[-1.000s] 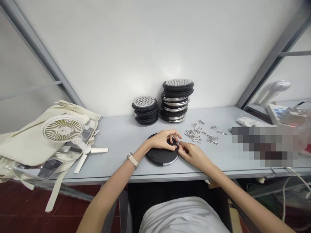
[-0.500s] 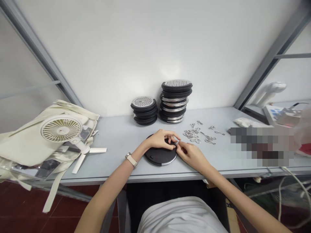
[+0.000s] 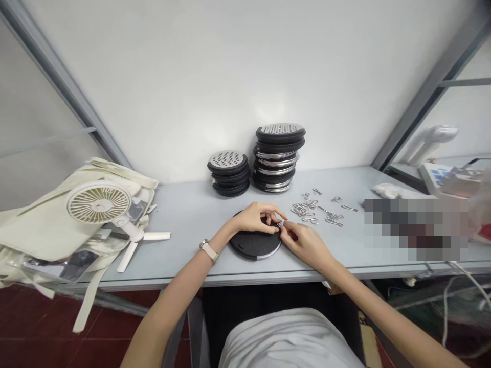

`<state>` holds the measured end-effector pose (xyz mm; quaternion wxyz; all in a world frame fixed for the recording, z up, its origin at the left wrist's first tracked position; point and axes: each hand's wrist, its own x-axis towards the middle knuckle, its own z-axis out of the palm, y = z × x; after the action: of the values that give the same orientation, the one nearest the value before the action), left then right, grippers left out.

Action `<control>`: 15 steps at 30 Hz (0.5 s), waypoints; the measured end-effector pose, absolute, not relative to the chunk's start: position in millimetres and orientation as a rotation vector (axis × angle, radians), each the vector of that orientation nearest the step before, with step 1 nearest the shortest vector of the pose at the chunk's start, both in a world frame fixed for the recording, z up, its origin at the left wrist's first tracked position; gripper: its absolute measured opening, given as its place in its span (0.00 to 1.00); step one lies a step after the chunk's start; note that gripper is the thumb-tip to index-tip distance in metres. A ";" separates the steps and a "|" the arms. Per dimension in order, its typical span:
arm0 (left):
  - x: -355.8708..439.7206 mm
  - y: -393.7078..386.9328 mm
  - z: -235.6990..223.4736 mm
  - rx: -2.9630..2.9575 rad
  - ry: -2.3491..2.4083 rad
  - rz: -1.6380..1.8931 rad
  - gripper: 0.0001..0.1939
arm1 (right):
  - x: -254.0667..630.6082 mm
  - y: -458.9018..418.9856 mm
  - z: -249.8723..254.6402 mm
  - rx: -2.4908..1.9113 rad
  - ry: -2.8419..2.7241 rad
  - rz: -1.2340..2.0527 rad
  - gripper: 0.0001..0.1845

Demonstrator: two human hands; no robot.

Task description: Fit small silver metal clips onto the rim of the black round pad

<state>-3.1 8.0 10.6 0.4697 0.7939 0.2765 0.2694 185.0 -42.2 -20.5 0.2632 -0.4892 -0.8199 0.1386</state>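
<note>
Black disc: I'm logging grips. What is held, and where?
Left hand steadies the black disc at its far edge; right hand pinches a small metal clip there.

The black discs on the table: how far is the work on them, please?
Looks done: two stacks of discs at the wall. In hand: one black disc lies flat; the left hand and right hand pinch a small metal clip at its edge. Left: loose clips lie beside it.
</note>
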 end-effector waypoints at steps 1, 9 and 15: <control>-3.1 8.1 10.4 1.949 0.675 0.661 0.22 | 185.0 -42.2 -20.8 -1.322 -2.216 0.370 0.14; -3.2 9.4 9.4 1.986 0.677 0.669 0.21 | 184.9 -43.7 -19.2 -1.323 -2.160 0.383 0.15; -3.8 10.8 8.0 2.033 0.705 0.646 0.23 | 185.8 -41.7 -18.6 -1.349 -2.117 0.423 0.16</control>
<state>-3.8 10.8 8.0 0.4329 0.8158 0.2827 0.2593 185.8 -41.7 -18.6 0.2935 -0.5066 -0.7949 0.1590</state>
